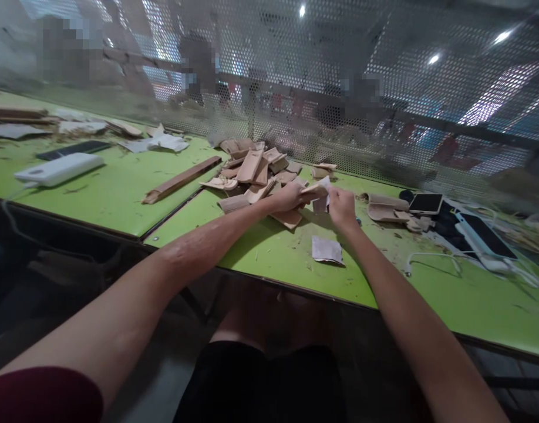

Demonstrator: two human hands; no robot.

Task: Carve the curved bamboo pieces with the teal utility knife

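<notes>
Pile of wood pieces (pixel 256 170): on the green worktop (pixel 120 188).
Left hand (pixel 289 197): just right of pile, closed on a wood piece (pixel 316 188).
Right hand (pixel 342 208): right of pile, pinching sandpaper (pixel 321 203) against that piece.
Spare sandpaper sheet (pixel 326 249): below-right of pile.

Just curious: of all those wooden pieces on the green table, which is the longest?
The long wooden strip lying alone, left of the heap of short pieces.

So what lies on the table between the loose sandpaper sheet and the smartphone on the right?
Mostly bare green table with wood shavings between the sandpaper sheet and the smartphone; curved wooden pieces lie just before the phone, head view.
</notes>
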